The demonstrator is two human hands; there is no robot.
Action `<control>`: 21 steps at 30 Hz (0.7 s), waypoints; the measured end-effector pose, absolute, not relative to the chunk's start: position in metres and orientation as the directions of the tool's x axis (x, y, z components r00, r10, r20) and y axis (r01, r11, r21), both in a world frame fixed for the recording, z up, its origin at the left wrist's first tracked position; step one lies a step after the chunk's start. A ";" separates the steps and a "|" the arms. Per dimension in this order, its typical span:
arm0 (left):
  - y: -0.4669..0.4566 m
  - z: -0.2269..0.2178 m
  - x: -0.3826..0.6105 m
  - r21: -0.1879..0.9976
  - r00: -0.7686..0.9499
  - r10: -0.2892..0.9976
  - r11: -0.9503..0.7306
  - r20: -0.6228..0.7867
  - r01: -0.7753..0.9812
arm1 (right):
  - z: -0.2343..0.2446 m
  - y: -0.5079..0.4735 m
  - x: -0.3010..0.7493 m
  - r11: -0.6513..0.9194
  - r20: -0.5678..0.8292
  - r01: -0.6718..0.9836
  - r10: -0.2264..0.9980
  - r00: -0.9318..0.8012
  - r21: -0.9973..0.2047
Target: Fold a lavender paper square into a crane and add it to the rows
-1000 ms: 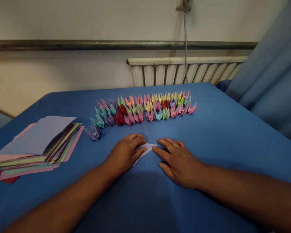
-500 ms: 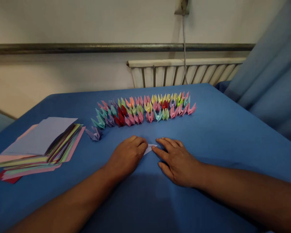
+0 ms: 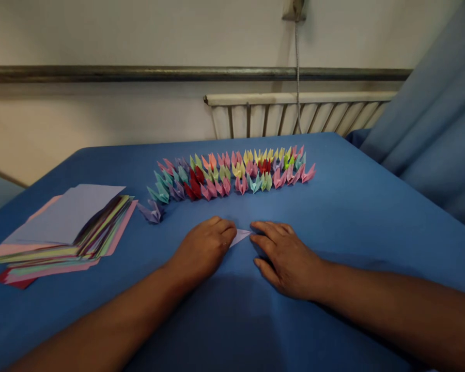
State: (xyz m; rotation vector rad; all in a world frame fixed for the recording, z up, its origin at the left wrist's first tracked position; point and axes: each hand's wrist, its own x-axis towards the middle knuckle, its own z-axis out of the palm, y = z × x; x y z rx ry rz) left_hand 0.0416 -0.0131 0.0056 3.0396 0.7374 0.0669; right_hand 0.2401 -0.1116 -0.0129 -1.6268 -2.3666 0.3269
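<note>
Paper (image 3: 241, 236), pale and folded, lies near the middle of the tabletop (image 3: 352, 206), mostly hidden under the left hand (image 3: 203, 250). Its fingers curl onto the sheet; whether they pinch it cannot be told. The right hand (image 3: 284, 256) lies flat, fingers released, fingertips touching the exposed tip.

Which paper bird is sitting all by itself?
The purple bird at the left end. It sits alone, nearest the paper stack, a little apart from the colourful rows of other birds.
</note>
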 end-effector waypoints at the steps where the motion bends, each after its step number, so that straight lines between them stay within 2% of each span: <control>1: -0.013 0.006 0.042 0.026 0.889 0.456 -0.890 0.035 0.456 | -0.013 -0.111 0.240 0.349 0.080 0.879 0.936 -0.342 -0.325; 8: -0.014 0.006 0.042 0.003 0.889 0.455 -0.890 0.045 0.455 | -0.012 -0.107 0.237 0.339 0.038 0.890 0.938 -0.345 -0.305; 17: -0.014 0.005 0.039 0.017 0.886 0.464 -0.886 0.017 0.463 | -0.014 -0.112 0.239 0.261 0.107 0.918 0.965 -0.239 -0.299; 21: -0.014 0.003 0.039 0.014 0.888 0.459 -0.888 0.024 0.459 | -0.014 -0.107 0.240 0.313 0.071 0.909 0.950 -0.305 -0.275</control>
